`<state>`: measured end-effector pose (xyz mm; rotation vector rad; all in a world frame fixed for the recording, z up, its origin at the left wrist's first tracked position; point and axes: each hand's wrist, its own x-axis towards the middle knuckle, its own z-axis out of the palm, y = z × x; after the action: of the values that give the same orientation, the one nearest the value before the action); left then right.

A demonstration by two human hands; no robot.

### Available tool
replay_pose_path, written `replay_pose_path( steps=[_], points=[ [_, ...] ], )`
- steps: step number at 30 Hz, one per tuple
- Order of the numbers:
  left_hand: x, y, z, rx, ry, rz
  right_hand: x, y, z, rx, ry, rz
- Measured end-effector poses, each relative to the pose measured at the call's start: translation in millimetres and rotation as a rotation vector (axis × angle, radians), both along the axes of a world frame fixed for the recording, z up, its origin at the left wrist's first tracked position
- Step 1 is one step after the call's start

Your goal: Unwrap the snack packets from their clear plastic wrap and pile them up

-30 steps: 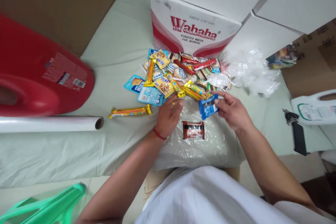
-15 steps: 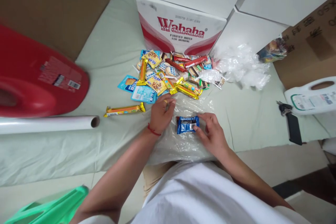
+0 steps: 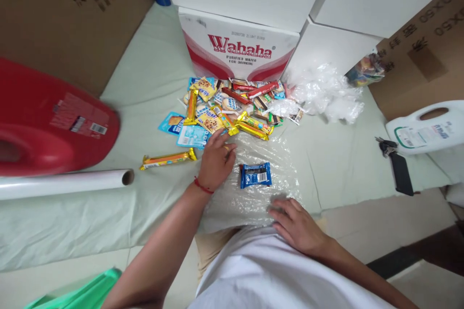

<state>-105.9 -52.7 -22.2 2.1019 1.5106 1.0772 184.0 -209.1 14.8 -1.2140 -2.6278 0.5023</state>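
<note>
A blue-wrapped snack pack [image 3: 255,175] lies on a clear plastic sheet or bag [image 3: 232,203] in front of me. My left hand [image 3: 217,158] rests at the sheet's upper left edge, fingers stretched toward the snack pile and holding nothing. Lower right of the blue pack, my right hand [image 3: 295,222] lies over the sheet's near corner with its fingers spread, apart from the pack. Beyond the left fingertips are a light blue packet [image 3: 193,137] and a yellow cookie packet [image 3: 209,119]. A single yellow snack bar [image 3: 167,159] lies to the left.
Behind the snack pile stands a Wahaha carton [image 3: 239,50]. Crumpled clear bags [image 3: 324,91] lie right of it. A red jug [image 3: 54,120] and a white roll [image 3: 65,183] are at left; a white bottle [image 3: 427,128], keys and a black case [image 3: 401,174] at right.
My right hand has let go of the blue snack pack and drawn back toward my body. My left hand's fingers have stretched out. The view has shifted slightly.
</note>
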Motion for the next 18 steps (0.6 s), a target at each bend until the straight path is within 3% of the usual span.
replay_pose_path(
  steps=[4, 9, 12, 18],
  points=[
    [-3, 0, 1.4, 0.028, -0.023, 0.033, -2, 0, -2, 0.023, 0.114, -0.028],
    [-8, -2, 21.3, 0.063, -0.098, 0.04, -7, 19, 22, -0.051, 0.278, -0.01],
    [-12, -3, 33.2, 0.055, -0.122, -0.036, -14, 41, 39, -0.1, 0.33, 0.011],
    [-36, -11, 47.1, -0.204, -0.248, -0.21, -27, 95, 62, -0.155, 0.29, -0.028]
  ],
)
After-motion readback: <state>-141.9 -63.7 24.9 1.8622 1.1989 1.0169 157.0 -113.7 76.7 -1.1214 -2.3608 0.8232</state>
